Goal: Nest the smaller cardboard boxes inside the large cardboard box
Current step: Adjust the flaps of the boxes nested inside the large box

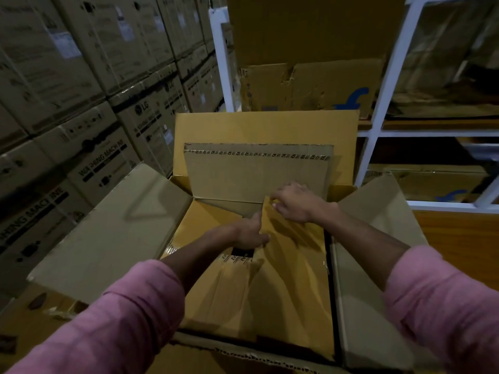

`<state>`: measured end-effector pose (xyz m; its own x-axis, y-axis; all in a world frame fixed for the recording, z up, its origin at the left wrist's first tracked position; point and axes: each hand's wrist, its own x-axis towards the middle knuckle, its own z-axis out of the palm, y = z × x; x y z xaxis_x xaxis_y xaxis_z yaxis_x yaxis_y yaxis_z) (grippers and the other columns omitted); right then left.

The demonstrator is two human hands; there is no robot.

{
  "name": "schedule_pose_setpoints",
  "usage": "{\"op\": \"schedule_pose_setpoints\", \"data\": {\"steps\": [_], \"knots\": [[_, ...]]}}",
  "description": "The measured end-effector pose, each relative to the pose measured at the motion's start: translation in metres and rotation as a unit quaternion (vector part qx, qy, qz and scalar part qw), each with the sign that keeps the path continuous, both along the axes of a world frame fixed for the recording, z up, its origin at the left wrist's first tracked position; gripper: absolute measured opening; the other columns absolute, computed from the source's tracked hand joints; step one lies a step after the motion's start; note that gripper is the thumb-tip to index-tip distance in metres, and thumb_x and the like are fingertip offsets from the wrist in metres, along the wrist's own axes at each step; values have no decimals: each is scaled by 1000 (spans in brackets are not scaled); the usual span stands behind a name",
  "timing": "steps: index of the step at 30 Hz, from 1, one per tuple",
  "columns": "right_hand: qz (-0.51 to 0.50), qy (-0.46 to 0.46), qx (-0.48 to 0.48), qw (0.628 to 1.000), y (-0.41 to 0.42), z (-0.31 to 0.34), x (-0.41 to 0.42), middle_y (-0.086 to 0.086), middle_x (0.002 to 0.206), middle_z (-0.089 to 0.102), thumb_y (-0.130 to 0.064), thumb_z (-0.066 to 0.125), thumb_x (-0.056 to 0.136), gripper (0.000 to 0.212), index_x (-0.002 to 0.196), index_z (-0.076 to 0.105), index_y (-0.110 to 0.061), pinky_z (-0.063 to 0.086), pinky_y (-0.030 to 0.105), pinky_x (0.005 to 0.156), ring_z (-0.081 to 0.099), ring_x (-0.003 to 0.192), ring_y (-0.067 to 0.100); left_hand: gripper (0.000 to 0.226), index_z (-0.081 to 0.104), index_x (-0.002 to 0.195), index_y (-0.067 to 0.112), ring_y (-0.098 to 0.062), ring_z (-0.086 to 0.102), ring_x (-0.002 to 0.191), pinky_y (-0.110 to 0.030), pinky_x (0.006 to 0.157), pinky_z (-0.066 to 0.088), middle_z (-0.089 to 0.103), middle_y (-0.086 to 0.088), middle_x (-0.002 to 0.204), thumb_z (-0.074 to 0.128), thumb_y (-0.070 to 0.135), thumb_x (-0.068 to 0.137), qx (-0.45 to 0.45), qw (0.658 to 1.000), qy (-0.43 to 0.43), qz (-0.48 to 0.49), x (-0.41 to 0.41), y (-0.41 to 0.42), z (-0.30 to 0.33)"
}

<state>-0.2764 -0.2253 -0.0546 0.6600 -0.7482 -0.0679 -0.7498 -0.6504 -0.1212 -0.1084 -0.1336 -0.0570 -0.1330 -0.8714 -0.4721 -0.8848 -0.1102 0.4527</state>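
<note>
The large cardboard box [113, 233] stands open in front of me, its four flaps spread outward. Inside it sits a smaller cardboard box [259, 292], brown, with printed tape along its far flap [256, 171], which stands upright. My left hand [249, 233] grips the edge of the smaller box's right-hand top flap, thumb up. My right hand [293, 203] pinches the far corner of that same flap. Both sleeves are pink.
A wall of stacked washing machine cartons [81, 103] rises on the left. A white shelf frame [378, 117] with more cardboard boxes stands behind and to the right. A worn box with a blue logo [310, 87] sits behind the large box. A wooden surface [459, 233] lies right.
</note>
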Motion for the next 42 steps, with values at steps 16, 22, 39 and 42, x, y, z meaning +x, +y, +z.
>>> {"op": "schedule_pose_setpoints", "data": {"steps": [16,22,39,42], "knots": [[-76,125,55,988,62,59,-28,1,92,66,-40,54,101,29,104,69,-17,57,37,82,65,82,16,26,63,120,10,-24,64,94,-37,71,52,65,-8,112,47,24,106,3,992,128,12,-31,34,22],[-163,243,122,948,81,22,-85,2,109,65,-43,60,97,23,107,65,-22,47,30,78,59,94,16,60,35,156,12,-29,41,142,-43,114,38,39,-9,158,48,41,105,21,976,-129,-172,-29,37,0],[-104,63,183,976,102,-49,-24,7,125,65,-52,37,103,46,133,55,-22,47,44,94,61,112,26,51,44,147,18,-26,55,121,-37,94,46,55,-6,139,52,41,103,49,980,-164,-106,11,45,-7],[-98,-8,138,985,98,-37,-21,8,100,68,-43,35,108,38,102,63,-17,52,42,82,63,92,27,40,56,128,18,-22,61,96,-42,87,51,65,-2,105,43,47,104,-30,988,-142,-61,19,42,-3]]}}
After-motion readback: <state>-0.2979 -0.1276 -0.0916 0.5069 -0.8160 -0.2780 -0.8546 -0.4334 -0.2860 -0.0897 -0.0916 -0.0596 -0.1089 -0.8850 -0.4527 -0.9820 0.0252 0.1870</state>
